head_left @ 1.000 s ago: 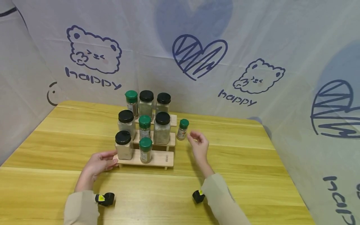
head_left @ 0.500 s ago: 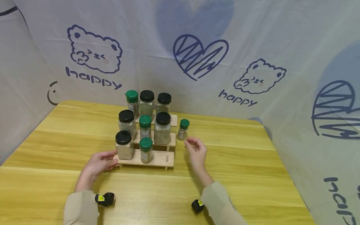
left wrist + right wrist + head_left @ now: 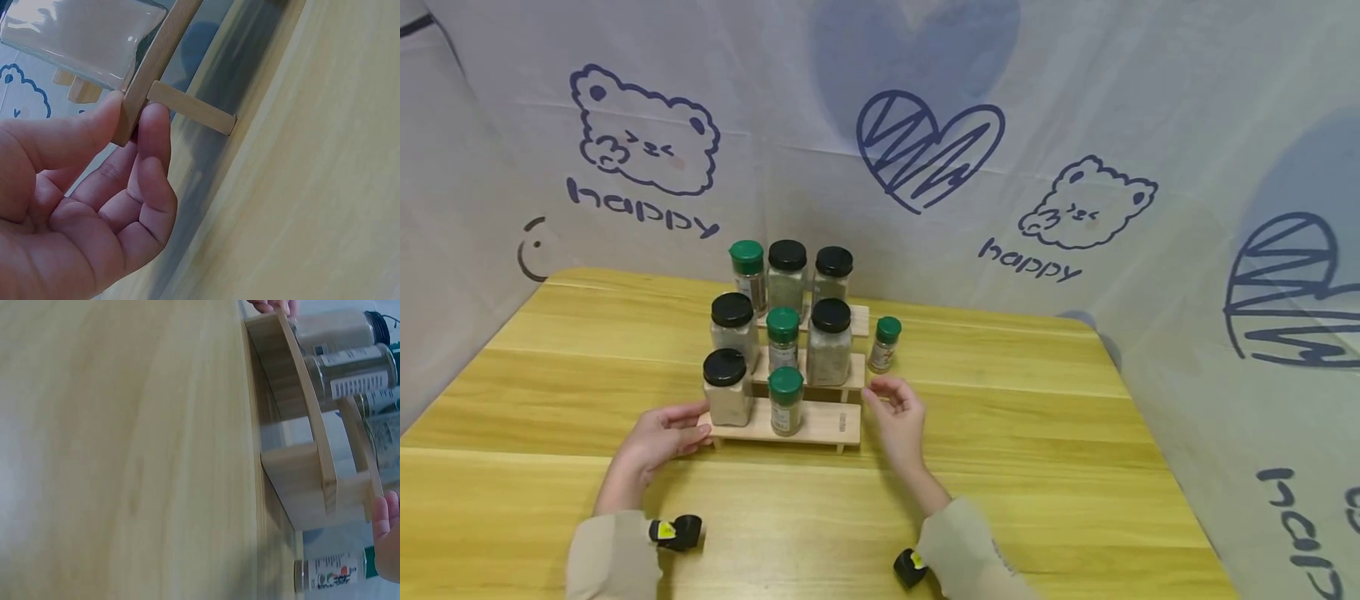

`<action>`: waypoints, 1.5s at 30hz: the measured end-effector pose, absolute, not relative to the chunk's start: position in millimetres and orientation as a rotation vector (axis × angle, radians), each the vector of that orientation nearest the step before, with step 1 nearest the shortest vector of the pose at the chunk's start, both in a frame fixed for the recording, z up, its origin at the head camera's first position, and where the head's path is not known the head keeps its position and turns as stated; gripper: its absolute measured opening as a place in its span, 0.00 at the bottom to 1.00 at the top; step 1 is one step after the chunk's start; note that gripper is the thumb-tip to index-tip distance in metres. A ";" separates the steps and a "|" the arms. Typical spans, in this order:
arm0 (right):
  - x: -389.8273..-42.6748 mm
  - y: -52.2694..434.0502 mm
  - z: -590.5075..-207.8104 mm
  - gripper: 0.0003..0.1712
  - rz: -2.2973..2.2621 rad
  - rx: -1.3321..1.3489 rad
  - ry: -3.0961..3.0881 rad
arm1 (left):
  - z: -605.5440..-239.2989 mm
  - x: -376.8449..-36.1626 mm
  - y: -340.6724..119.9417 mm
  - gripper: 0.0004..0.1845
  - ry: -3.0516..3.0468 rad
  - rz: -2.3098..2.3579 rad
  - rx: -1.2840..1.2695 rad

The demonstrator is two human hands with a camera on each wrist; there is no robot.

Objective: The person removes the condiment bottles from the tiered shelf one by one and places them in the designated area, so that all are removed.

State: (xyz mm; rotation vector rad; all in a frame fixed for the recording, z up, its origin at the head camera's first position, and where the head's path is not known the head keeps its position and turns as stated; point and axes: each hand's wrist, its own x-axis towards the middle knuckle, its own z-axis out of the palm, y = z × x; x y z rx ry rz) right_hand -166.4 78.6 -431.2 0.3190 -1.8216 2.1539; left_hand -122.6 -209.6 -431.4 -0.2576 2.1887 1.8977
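A three-tier wooden spice rack [image 3: 822,422] stands on the table, bearing several black-lidded jars and green-capped bottles. My left hand [image 3: 655,440] pinches the left end of its lowest shelf; thumb above and fingers below show in the left wrist view around the wooden board [image 3: 164,57]. On that shelf are a black-lidded jar [image 3: 727,402] and a green-capped spice bottle [image 3: 786,410]. My right hand [image 3: 899,423], fingers loosely bent, is at the right end of the middle shelf; whether it touches the wood I cannot tell. Beyond it a small green-capped bottle [image 3: 883,352] stands upright on the table.
The wooden table [image 3: 1037,442] runs to a pale printed curtain [image 3: 925,50] behind and at both sides. On the middle shelf a black-lidded jar [image 3: 830,354] stands close to my right hand. Black wrist cameras [image 3: 679,533] sit at both sleeves.
My right hand has moved left and nearer, away from the small green-capped bottle to the rack's right end. The left hand stays at the lowest shelf; the jars keep their places.
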 end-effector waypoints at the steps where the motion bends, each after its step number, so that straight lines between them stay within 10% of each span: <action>1: -165.3 76.4 -431.6 0.10 2.160 0.330 -1.824 | -431.4 -122.3 -210.0 0.28 2.188 1.900 -0.259; 45: -133.6 19.8 -384.1 0.19 1.841 0.853 -2.033 | -432.5 -121.5 -210.2 0.29 2.153 1.929 -0.276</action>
